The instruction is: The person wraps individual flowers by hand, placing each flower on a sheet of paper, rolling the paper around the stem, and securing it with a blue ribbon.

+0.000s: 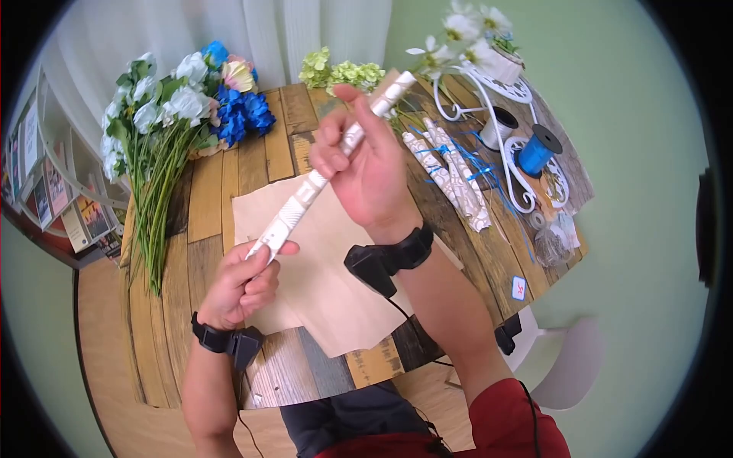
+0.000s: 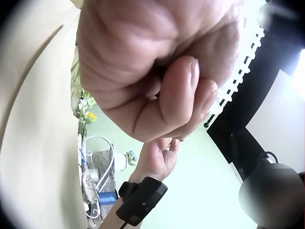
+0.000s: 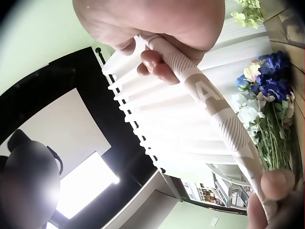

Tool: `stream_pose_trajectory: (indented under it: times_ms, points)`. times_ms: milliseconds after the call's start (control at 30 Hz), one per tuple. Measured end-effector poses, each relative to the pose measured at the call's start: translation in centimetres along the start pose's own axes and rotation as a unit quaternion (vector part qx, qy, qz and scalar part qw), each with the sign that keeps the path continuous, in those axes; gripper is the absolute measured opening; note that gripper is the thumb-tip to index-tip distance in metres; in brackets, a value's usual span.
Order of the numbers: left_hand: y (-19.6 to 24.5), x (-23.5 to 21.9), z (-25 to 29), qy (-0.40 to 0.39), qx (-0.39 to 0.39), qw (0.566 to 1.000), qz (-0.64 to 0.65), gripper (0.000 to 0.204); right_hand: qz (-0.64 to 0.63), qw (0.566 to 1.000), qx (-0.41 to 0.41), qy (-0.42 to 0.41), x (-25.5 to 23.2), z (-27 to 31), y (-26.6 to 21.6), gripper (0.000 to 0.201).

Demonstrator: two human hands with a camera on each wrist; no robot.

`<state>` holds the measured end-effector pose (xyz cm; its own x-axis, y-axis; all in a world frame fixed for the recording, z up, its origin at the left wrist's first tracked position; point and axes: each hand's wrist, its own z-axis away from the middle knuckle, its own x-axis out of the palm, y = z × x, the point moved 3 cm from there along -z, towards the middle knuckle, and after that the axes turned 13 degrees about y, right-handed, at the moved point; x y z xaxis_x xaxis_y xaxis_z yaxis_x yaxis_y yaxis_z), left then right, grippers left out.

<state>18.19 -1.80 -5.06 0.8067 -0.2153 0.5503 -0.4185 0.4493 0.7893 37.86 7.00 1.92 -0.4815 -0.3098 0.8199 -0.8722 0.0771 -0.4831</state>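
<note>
A slim roll of white-and-beige patterned paper (image 1: 288, 216) slants up to the right above the table. Its lower end is pinched between the thumb and curled fingers of my left hand (image 1: 246, 284). Farther up, my right hand (image 1: 370, 172) holds the roll, palm turned up and fingers bent around it. The right wrist view shows the roll (image 3: 209, 98) running from one hand to the other, with a large printed letter on it. In the left wrist view my left hand (image 2: 143, 81) hides the roll. Beneath both hands lies a brown paper sheet (image 1: 343, 305).
Flowers with long green stems (image 1: 164, 191) lie at the left. On the right are patterned paper rolls (image 1: 450, 172) with blue ribbon, a blue ribbon spool (image 1: 539, 150), a white spool (image 1: 498, 128) and a white scrolled metal stand (image 1: 527, 200). Green blossoms (image 1: 355, 75) lie at the back.
</note>
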Motion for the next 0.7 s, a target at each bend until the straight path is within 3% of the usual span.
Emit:
stream_pose_trajectory:
  times_ms: [33,133,167,267,300,333,400,500,567,600,633,700]
  points:
    - [-0.2,0.4,-0.1,-0.005,-0.004,1.000,-0.006,0.036,-0.006,1.000,0.000,0.006,0.2,0.1,-0.2,0.029]
    - [-0.3,0.8,-0.4,0.117,0.125,0.983,-0.069,0.036,-0.031,0.999,-0.012,0.011,0.2,-0.1,-0.3,0.032]
    - [-0.4,0.2,-0.8,0.145,0.164,0.964,-0.150,0.033,-0.008,0.999,-0.034,0.023,0.4,0.0,-0.4,0.030]
    - [-1.1,-3.2,-1.7,0.137,0.198,0.949,-0.203,0.029,0.022,0.997,-0.053,0.057,0.3,-0.1,-1.5,0.030]
    - [-1.1,-4.9,-2.4,0.136,0.219,0.957,-0.136,0.028,0.016,0.994,-0.076,0.081,0.3,-0.2,-2.5,0.029]
    - [-0.3,-4.8,-3.3,0.128,0.217,0.957,-0.147,0.028,0.010,0.993,-0.087,0.084,0.4,-0.3,-3.8,0.029]
    - [1.4,-4.5,-5.4,0.229,0.214,0.944,-0.107,0.028,0.044,0.982,-0.135,0.128,0.0,-0.3,-6.5,0.028]
    - [3.1,2.8,-10.4,0.226,0.240,0.878,-0.347,0.028,0.038,0.978,-0.152,0.136,0.1,0.3,-9.6,0.028]
    - [3.1,9.4,-14.8,0.110,0.267,0.804,-0.520,0.034,0.020,0.980,-0.132,0.144,0.6,0.8,-11.2,0.029]
    - [3.0,9.3,-15.9,0.102,0.268,0.803,-0.523,0.034,0.019,0.979,-0.140,0.147,0.7,1.1,-12.2,0.029]
    - [1.9,14.9,-20.6,0.076,0.302,0.782,-0.541,0.035,0.015,0.986,-0.110,0.121,0.8,1.4,-13.0,0.029]
    - [-0.1,16.7,-22.5,0.022,0.369,0.733,-0.571,0.040,-0.008,0.995,-0.058,0.084,1.0,2.1,-14.6,0.030]
